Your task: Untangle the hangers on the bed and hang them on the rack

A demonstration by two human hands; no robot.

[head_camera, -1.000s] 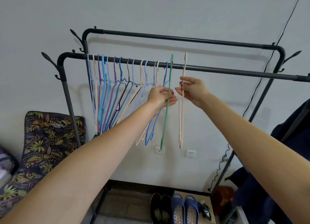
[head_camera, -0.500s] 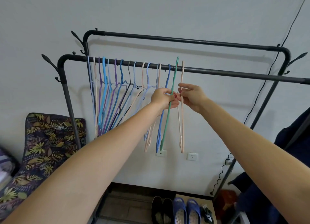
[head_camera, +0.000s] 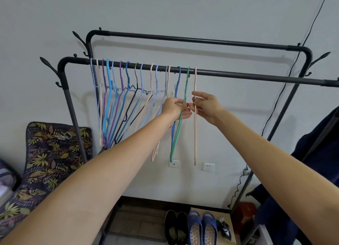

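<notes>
Rack (head_camera: 238, 74): front bar runs from 9 to 3 o'clock, dipping slightly rightward.
Hangers (head_camera: 117, 98): hooked in a row on the bar's left half, hooks up, long axes hanging down toward 6.
Left hand (head_camera: 175, 108): my fingers curl round the green hanger (head_camera: 178, 127), hooked on the bar, its lower end slanting toward 7.
Right hand (head_camera: 206, 105): I pinch the pink hanger (head_camera: 195, 134), just right of the green one, hanging straight from 12 to 6.
</notes>
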